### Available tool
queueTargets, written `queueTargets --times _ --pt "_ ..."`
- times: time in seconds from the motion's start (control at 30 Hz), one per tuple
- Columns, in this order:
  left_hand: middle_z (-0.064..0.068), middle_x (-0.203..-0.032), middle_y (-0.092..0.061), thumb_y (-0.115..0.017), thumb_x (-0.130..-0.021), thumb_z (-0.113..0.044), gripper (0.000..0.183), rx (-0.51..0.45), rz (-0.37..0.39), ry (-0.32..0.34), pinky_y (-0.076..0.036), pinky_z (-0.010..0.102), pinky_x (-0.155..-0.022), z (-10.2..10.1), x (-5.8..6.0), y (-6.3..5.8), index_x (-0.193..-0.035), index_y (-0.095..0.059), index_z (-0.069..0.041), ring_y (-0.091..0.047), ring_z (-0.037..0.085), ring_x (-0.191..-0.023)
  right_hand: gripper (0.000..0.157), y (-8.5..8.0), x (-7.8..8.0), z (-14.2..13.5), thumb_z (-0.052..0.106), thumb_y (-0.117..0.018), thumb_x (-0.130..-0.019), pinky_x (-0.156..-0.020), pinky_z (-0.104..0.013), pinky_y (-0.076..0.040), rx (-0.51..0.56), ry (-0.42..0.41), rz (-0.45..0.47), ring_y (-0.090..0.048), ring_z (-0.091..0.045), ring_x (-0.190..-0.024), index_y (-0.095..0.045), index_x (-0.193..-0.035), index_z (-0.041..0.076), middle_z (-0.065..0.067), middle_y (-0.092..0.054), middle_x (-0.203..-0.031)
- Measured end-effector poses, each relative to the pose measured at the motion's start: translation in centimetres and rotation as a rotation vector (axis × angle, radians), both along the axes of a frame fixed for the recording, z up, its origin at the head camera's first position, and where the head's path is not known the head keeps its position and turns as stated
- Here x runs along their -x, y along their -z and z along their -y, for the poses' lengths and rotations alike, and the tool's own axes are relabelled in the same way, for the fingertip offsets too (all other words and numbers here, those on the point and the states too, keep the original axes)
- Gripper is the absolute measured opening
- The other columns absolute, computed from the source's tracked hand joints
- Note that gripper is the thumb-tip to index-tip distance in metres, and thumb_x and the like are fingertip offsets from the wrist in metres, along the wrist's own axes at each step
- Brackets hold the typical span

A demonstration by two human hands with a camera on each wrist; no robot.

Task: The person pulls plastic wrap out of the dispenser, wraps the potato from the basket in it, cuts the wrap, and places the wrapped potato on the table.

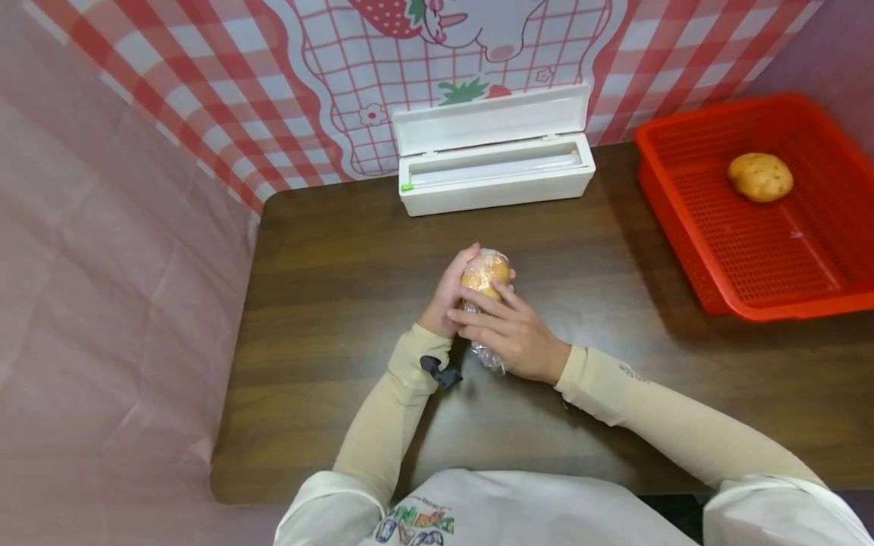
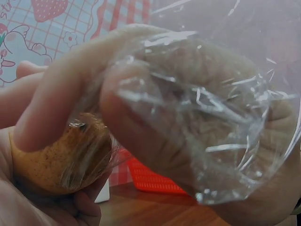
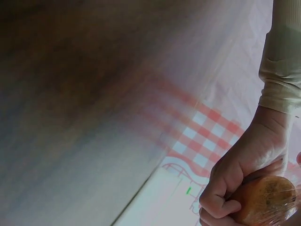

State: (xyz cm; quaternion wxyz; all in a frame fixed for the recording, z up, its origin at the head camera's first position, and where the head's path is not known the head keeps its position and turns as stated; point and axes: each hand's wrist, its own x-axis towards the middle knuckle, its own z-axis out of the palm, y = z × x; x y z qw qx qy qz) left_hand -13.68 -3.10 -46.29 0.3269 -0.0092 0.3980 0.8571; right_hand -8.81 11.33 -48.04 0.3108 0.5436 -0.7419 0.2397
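A potato (image 1: 486, 273) in clear plastic wrap (image 2: 221, 141) sits in my left hand (image 1: 447, 292), whose fingers curl round it in the right wrist view. Over the potato and the left hand's fingers, my right hand (image 1: 515, 334) lies with fairly straight fingers. Its thumb and palm show through the loose wrap in the left wrist view. The wrap's crumpled tail hangs below the right hand toward my body. Brown skin of the potato (image 3: 263, 200) shows through the film in the right wrist view.
A white wrap dispenser box (image 1: 501, 178) with its lid raised stands at the table's back edge. To the right, a red plastic basket (image 1: 690, 227) holds another potato (image 1: 760, 177). A red-checked cloth (image 1: 239, 83) hangs behind the brown table (image 1: 321, 303).
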Motion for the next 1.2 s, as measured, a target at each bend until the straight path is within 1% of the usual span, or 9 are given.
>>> queueTargets --times 0.27,0.47,0.6,0.7,0.8,0.9,1.03,1.1,1.2 --pt "0.001 -0.094 -0.063 -0.033 -0.103 -0.050 0.046 -0.015 0.006 0.012 -0.053 0.022 -0.064 0.2 0.3 0.1 -0.114 -0.051 -0.009 -0.063 0.011 -0.073 0.030 -0.4 0.1 0.0 0.009 -0.041 -0.108 -0.111 -0.050 -0.039 -0.006 -0.077 0.040 -0.060 -0.035 -0.124 -0.069 -0.109 0.000 -0.016 -0.066 -0.130" --pt "0.004 -0.093 -0.065 -0.035 -0.103 -0.041 0.038 0.037 -0.118 -0.034 -0.055 0.023 -0.068 0.3 0.1 1.0 -0.109 -0.056 -0.010 -0.064 0.013 -0.076 0.029 -1.1 0.5 -0.4 0.003 -0.043 -0.107 -0.106 -0.048 -0.045 0.014 -0.152 -0.002 -0.065 -0.032 -0.116 -0.071 -0.106 -0.005 -0.019 -0.068 -0.125" --pt "0.005 -0.096 -0.065 -0.044 -0.101 -0.034 0.026 0.099 -0.148 -0.086 -0.055 0.025 -0.070 0.3 -0.7 1.8 -0.106 -0.061 -0.014 -0.064 0.014 -0.082 0.028 -1.8 0.9 -0.8 0.005 -0.046 -0.106 -0.106 -0.053 -0.044 0.070 -0.137 -0.060 -0.069 -0.032 -0.110 -0.073 -0.103 -0.003 -0.018 -0.070 -0.120" --pt "0.004 -0.100 -0.062 -0.047 -0.099 -0.031 0.022 0.110 -0.143 -0.088 -0.055 0.025 -0.070 0.2 -1.3 2.2 -0.106 -0.062 -0.017 -0.062 0.013 -0.086 0.028 -2.1 1.1 -1.0 0.009 -0.048 -0.106 -0.105 -0.057 -0.042 0.126 -0.096 -0.048 -0.069 -0.035 -0.108 -0.073 -0.102 -0.002 -0.017 -0.071 -0.117" --pt "0.002 -0.098 -0.062 -0.044 -0.102 -0.027 0.021 0.099 -0.141 -0.078 -0.055 0.025 -0.068 -0.1 -1.8 2.5 -0.107 -0.060 -0.015 -0.061 0.012 -0.084 0.031 -2.2 1.1 -1.2 0.015 -0.047 -0.107 -0.104 -0.062 -0.040 0.172 -0.058 0.027 -0.066 -0.041 -0.111 -0.072 -0.107 -0.004 -0.019 -0.071 -0.117" --pt "0.000 -0.095 -0.064 -0.037 -0.107 -0.026 0.025 0.099 -0.132 -0.082 -0.055 0.024 -0.068 -0.4 -2.1 2.5 -0.113 -0.057 -0.012 -0.064 0.010 -0.080 0.040 -2.2 1.2 -1.4 0.024 -0.045 -0.109 -0.106 -0.065 -0.035 0.208 -0.012 0.157 -0.060 -0.045 -0.119 -0.070 -0.115 -0.007 -0.022 -0.067 -0.123" --pt "-0.001 -0.100 -0.065 -0.033 -0.109 -0.028 0.041 0.098 -0.162 -0.086 -0.056 0.022 -0.072 -0.6 -2.3 2.5 -0.133 -0.049 0.002 -0.065 0.008 -0.083 0.045 -2.1 1.2 -1.6 0.027 -0.044 -0.108 -0.114 -0.063 -0.026 0.215 0.061 0.354 -0.051 -0.044 -0.131 -0.065 -0.125 -0.010 -0.023 -0.059 -0.136" --pt "0.000 -0.102 -0.066 -0.035 -0.108 -0.025 0.048 0.100 -0.192 -0.080 -0.056 0.022 -0.074 -0.6 -2.4 2.5 -0.141 -0.042 0.009 -0.066 0.008 -0.086 0.039 -2.0 1.2 -1.7 0.020 -0.049 -0.106 -0.117 -0.059 -0.023 0.210 0.096 0.460 -0.046 -0.043 -0.136 -0.063 -0.128 -0.009 -0.023 -0.053 -0.143" --pt "0.002 -0.103 -0.065 -0.038 -0.104 -0.021 0.051 0.107 -0.216 -0.076 -0.055 0.022 -0.075 -0.6 -2.4 2.5 -0.143 -0.039 0.011 -0.065 0.008 -0.086 0.034 -2.1 1.1 -1.6 0.003 -0.056 -0.100 -0.118 -0.053 -0.024 0.229 0.128 0.639 -0.043 -0.040 -0.139 -0.060 -0.132 -0.008 -0.020 -0.043 -0.152"
